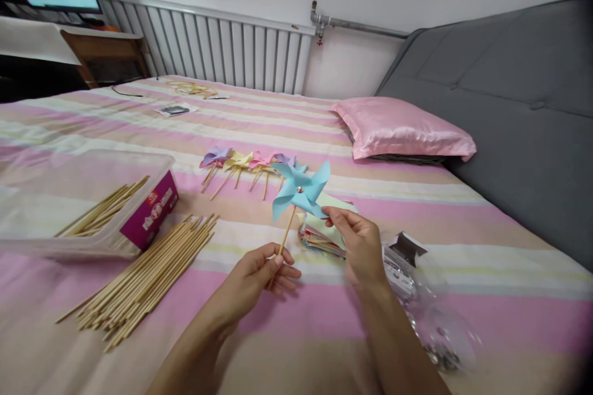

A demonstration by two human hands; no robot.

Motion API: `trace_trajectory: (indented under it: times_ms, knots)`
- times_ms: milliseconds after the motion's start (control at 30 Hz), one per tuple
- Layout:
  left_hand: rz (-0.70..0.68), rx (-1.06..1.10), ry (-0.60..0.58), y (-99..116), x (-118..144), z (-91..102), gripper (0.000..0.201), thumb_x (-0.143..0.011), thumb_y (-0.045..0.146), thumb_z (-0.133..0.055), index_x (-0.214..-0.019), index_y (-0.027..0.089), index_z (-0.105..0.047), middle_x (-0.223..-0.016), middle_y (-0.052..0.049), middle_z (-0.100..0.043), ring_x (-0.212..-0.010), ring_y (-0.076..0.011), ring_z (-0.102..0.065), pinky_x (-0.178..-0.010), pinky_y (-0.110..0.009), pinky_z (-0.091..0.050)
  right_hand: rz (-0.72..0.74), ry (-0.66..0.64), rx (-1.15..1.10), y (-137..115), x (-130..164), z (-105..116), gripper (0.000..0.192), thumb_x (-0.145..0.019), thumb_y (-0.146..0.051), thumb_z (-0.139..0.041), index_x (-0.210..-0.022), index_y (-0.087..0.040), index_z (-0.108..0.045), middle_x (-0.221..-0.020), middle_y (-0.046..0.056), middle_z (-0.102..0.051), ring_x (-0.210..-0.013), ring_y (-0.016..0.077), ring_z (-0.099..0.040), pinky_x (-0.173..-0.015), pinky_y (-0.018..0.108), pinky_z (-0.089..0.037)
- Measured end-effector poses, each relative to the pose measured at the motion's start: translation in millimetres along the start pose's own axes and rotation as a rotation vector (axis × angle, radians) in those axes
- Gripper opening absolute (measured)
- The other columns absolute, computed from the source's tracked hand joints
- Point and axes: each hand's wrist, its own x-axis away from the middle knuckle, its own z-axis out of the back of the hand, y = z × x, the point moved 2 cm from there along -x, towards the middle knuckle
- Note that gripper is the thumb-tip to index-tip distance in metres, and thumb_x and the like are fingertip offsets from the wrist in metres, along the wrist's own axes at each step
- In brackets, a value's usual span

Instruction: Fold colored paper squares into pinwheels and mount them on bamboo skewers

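Observation:
A light blue paper pinwheel [296, 188] on a thin wooden stick is held up above the bed, a metal pin at its centre. My left hand [264, 270] is closed around the lower part of the stick. With thumb and fingertips, my right hand [354, 241] pinches the lower right blade. Behind the pinwheel lies a stack of coloured paper squares [327, 237], partly covered by it and my right hand. Farther back, several finished pinwheels [250, 163] in purple, yellow, pink and blue lie in a row.
Loose wooden sticks [152, 281] lie in a bundle at left, beside a clear plastic box [152, 210] holding more sticks. To the right are a small open box [403, 259] and a clear bag of metal pins [445, 339]. A pink pillow [407, 129] rests near the grey headboard [500, 74].

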Motion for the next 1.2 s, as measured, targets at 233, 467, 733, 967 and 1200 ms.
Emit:
trace_trajectory:
  times_ms: [233,467,733,967,1200]
  knots:
    - [-0.008,0.007,0.007,-0.3,-0.3,0.9,0.029,-0.081,0.045,-0.056,-0.084,0.016,-0.052,-0.087,-0.01,-0.071,-0.07,-0.0198,-0.067,-0.061,-0.028,-0.045,0.04,0.016,-0.052,-1.8,-0.6,-0.8,0.025,-0.076,-0.036,-0.064,-0.094,-0.02,-0.069,-0.089,0.003,-0.069,-0.073,0.0138,-0.057,-0.074,0.029,-0.044]
    - [-0.03,0.019,0.086,1.5,-0.1,2.4,0.029,-0.078,0.045,-0.059,-0.083,0.017,-0.053,-0.086,-0.009,-0.071,-0.071,-0.0192,-0.067,-0.062,-0.028,-0.046,-0.135,-0.053,-0.097,3.4,0.6,-4.2,0.036,-0.071,-0.038,-0.068,-0.098,-0.017,-0.062,-0.081,0.004,-0.069,-0.069,0.0135,-0.059,-0.069,0.028,-0.047]
    - [-0.044,-0.003,0.072,-1.3,-2.4,1.4,0.03,-0.079,0.046,-0.058,-0.081,0.016,-0.055,-0.084,-0.008,-0.069,-0.071,-0.0179,-0.064,-0.065,-0.028,-0.045,-0.167,-0.553,0.064,7.5,15.9,-21.4,0.031,-0.075,-0.037,-0.065,-0.1,-0.018,-0.068,-0.09,0.005,-0.07,-0.084,0.0169,-0.062,-0.079,0.031,-0.046]
    - [-0.166,-0.006,0.09,-17.8,-16.4,0.0,0.033,-0.078,0.044,-0.058,-0.085,0.012,-0.061,-0.077,-0.005,-0.064,-0.074,-0.0169,-0.057,-0.072,-0.03,-0.043,0.106,-0.445,0.205,21.8,25.2,-40.3,0.018,-0.078,-0.031,-0.06,-0.08,-0.018,-0.072,-0.081,0.005,-0.069,-0.076,0.0175,-0.062,-0.07,0.027,-0.047]
    - [-0.387,-0.357,0.326,-43.4,-36.9,14.8,0.025,-0.078,0.036,-0.054,-0.081,0.014,-0.065,-0.078,-0.006,-0.066,-0.079,-0.02,-0.058,-0.075,-0.031,-0.045,0.21,-0.217,0.306,44.1,39.5,-47.4,0.026,-0.081,-0.038,-0.054,-0.078,-0.02,-0.072,-0.079,0.005,-0.07,-0.076,0.0196,-0.061,-0.072,0.029,-0.044]
